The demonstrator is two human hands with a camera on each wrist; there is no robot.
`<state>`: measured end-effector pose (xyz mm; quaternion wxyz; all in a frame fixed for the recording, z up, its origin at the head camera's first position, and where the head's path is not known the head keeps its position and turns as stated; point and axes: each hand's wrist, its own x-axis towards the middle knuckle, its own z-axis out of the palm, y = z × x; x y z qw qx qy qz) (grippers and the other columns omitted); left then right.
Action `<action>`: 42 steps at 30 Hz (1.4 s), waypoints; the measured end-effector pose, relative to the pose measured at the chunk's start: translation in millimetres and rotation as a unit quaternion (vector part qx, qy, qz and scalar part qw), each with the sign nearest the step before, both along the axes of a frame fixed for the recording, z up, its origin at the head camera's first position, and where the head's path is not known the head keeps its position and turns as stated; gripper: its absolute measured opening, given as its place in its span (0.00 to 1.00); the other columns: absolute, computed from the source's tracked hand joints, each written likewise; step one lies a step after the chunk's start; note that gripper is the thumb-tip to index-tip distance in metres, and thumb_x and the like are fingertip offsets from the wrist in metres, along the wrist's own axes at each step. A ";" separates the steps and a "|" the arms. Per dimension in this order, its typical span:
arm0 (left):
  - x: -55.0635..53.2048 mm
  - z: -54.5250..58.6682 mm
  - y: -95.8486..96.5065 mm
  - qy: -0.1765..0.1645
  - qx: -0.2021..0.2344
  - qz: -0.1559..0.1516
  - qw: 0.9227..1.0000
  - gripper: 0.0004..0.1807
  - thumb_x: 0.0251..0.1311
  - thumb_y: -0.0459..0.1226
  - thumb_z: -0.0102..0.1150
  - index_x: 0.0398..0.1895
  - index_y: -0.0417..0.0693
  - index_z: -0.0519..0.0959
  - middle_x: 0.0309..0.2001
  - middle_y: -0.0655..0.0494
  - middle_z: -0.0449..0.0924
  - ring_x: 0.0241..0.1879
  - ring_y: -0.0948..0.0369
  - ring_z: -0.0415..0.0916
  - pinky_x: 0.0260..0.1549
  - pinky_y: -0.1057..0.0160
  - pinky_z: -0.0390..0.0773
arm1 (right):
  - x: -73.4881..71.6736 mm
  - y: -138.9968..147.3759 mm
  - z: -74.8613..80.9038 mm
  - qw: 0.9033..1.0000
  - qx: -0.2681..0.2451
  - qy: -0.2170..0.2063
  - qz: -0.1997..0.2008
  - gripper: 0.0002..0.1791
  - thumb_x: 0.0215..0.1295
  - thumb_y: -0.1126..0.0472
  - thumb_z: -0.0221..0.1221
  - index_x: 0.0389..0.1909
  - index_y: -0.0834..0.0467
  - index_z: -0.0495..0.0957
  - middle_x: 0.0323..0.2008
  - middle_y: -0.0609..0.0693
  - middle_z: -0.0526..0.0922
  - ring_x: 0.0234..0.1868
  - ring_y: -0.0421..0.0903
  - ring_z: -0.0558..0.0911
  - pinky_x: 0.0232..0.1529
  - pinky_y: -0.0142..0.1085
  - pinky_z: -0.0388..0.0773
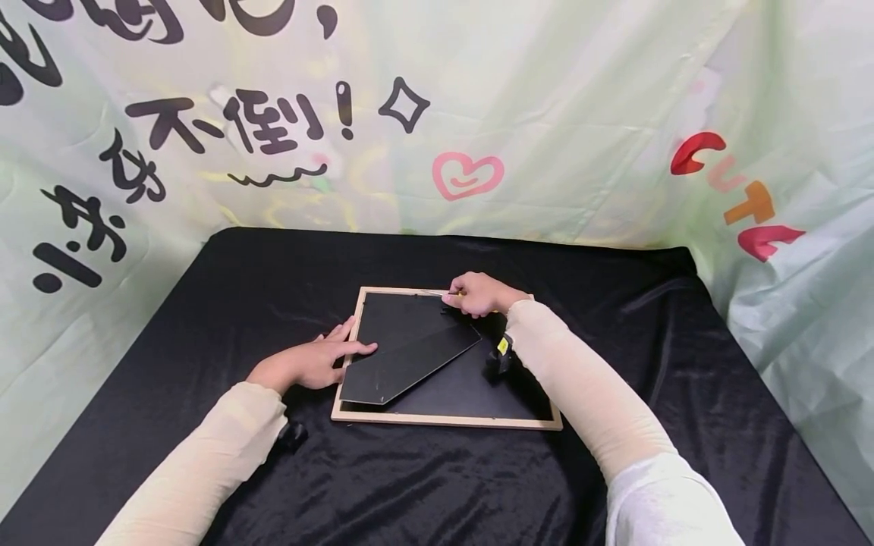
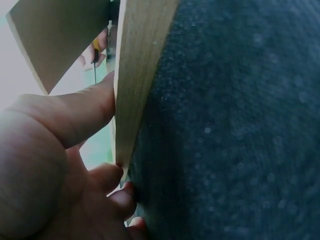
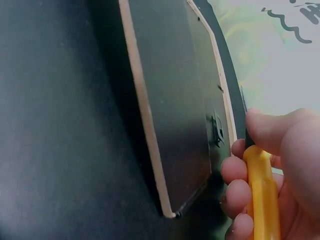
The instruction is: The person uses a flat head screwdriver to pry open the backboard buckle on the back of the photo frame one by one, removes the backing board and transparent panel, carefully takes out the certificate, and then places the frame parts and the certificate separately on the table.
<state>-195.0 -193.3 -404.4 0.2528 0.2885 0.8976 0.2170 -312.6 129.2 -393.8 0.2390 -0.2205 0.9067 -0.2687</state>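
Observation:
A picture frame with a light wood rim lies back side up on black cloth. Across its dark backing slants a black stand flap. My left hand rests on the left rim, its thumb reaching over the rim towards the flap and its fingers spread along the edge. In the left wrist view the thumb touches the wood rail. At the far rim, my right hand grips a screwdriver by its yellow handle. Its thin shaft lies along that rim, pointing left.
Small dark tabs stick out along the rim's inner edge, and a metal clip sits on the backing. Black cloth covers the table. Behind it hangs a pale printed curtain.

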 end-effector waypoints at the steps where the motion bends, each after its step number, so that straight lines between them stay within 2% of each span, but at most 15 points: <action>1: -0.4 -0.3 0.0 0.002 0.000 0.000 1.000 0.28 0.68 0.36 0.51 0.72 0.49 0.64 0.74 0.31 0.29 0.72 0.34 0.32 0.64 0.32 0.40 | -0.1 -1.7 -0.5 1.000 0.000 0.005 -0.002 0.13 0.71 0.52 0.56 0.31 0.57 0.76 0.19 0.49 0.77 0.17 0.44 0.74 0.18 0.34 0.71; 4: -2.5 -0.7 0.9 0.009 -0.005 0.009 1.000 0.30 0.66 0.36 0.53 0.72 0.47 0.62 0.75 0.32 0.31 0.72 0.36 0.35 0.65 0.34 0.44 | -0.9 -6.0 -0.5 1.000 -0.006 0.007 -0.009 0.13 0.71 0.52 0.55 0.31 0.57 0.75 0.21 0.49 0.78 0.18 0.45 0.74 0.18 0.34 0.71; 10: -8.2 2.0 8.7 0.039 -0.052 0.045 0.997 0.38 0.60 0.36 0.60 0.73 0.40 0.57 0.75 0.36 0.40 0.69 0.40 0.56 0.64 0.45 0.60 | -4.4 -14.1 1.1 1.000 -0.002 0.001 -0.017 0.14 0.70 0.52 0.56 0.28 0.57 0.76 0.20 0.49 0.76 0.17 0.45 0.73 0.17 0.33 0.69; 12: -10.0 3.0 12.8 0.050 -0.065 0.052 0.995 0.39 0.58 0.34 0.61 0.72 0.38 0.57 0.75 0.36 0.44 0.67 0.42 0.59 0.63 0.47 0.62 | -5.2 -17.2 1.0 1.000 0.006 0.006 -0.017 0.14 0.69 0.52 0.57 0.26 0.56 0.76 0.18 0.48 0.74 0.16 0.44 0.72 0.16 0.33 0.68; 18: -12.7 5.8 22.4 0.055 -0.068 0.059 0.994 0.36 0.52 0.26 0.63 0.66 0.34 0.62 0.73 0.35 0.45 0.70 0.42 0.51 0.65 0.48 0.59 | -4.6 -25.7 -1.1 0.998 0.052 0.047 -0.004 0.17 0.67 0.50 0.58 0.20 0.53 0.74 0.14 0.45 0.71 0.15 0.42 0.71 0.16 0.33 0.68; 20: -13.0 7.2 24.2 0.047 -0.083 0.065 0.993 0.35 0.52 0.27 0.63 0.66 0.37 0.64 0.74 0.36 0.43 0.71 0.41 0.49 0.65 0.47 0.59 | -4.1 -27.5 -2.4 0.995 0.073 0.065 0.003 0.18 0.68 0.49 0.57 0.19 0.52 0.73 0.15 0.45 0.71 0.16 0.42 0.72 0.18 0.34 0.69; 24: -13.4 10.1 26.1 0.050 -0.114 0.062 0.990 0.31 0.52 0.29 0.63 0.62 0.42 0.68 0.74 0.37 0.44 0.69 0.37 0.52 0.61 0.45 0.63 | -2.0 -30.1 -4.4 0.990 0.105 0.096 0.020 0.21 0.70 0.46 0.54 0.18 0.51 0.70 0.17 0.44 0.69 0.20 0.44 0.71 0.24 0.35 0.67; 31: -12.2 17.2 24.7 0.056 -0.134 0.047 0.988 0.29 0.54 0.29 0.63 0.61 0.40 0.68 0.74 0.31 0.42 0.71 0.38 0.48 0.65 0.46 0.57 | -0.8 -35.2 -5.0 0.981 0.127 0.136 0.050 0.19 0.74 0.48 0.49 0.23 0.51 0.71 0.22 0.48 0.71 0.28 0.46 0.74 0.31 0.38 0.68; 34: -12.6 17.5 24.7 0.053 -0.131 0.048 0.989 0.28 0.56 0.29 0.63 0.61 0.40 0.68 0.74 0.31 0.41 0.72 0.39 0.46 0.66 0.46 0.56 | -2.1 -33.6 -4.0 0.981 0.120 0.142 0.059 0.19 0.74 0.49 0.49 0.22 0.51 0.71 0.21 0.47 0.71 0.27 0.45 0.73 0.31 0.36 0.68; 37: -12.1 16.2 24.9 0.053 -0.125 0.047 0.990 0.28 0.55 0.28 0.62 0.61 0.40 0.68 0.74 0.31 0.41 0.72 0.39 0.46 0.66 0.46 0.56 | -3.7 -30.5 -1.8 0.988 0.100 0.106 0.054 0.20 0.72 0.49 0.52 0.19 0.51 0.70 0.18 0.45 0.69 0.22 0.44 0.72 0.26 0.34 0.67; 40: -10.5 14.0 24.5 0.052 -0.120 0.045 0.990 0.29 0.55 0.27 0.62 0.61 0.39 0.68 0.74 0.31 0.41 0.72 0.39 0.46 0.66 0.46 0.56 | -6.3 -29.7 0.8 0.997 0.074 0.022 0.026 0.21 0.70 0.49 0.55 0.17 0.53 0.69 0.15 0.45 0.69 0.16 0.42 0.69 0.19 0.33 0.65; 42: -9.4 12.7 24.1 0.052 -0.113 0.042 0.991 0.29 0.54 0.26 0.62 0.61 0.39 0.68 0.74 0.31 0.41 0.72 0.39 0.46 0.66 0.46 0.56 | -8.8 -30.6 2.3 0.998 0.060 -0.035 0.000 0.21 0.69 0.50 0.56 0.17 0.55 0.70 0.14 0.46 0.69 0.14 0.42 0.68 0.16 0.33 0.63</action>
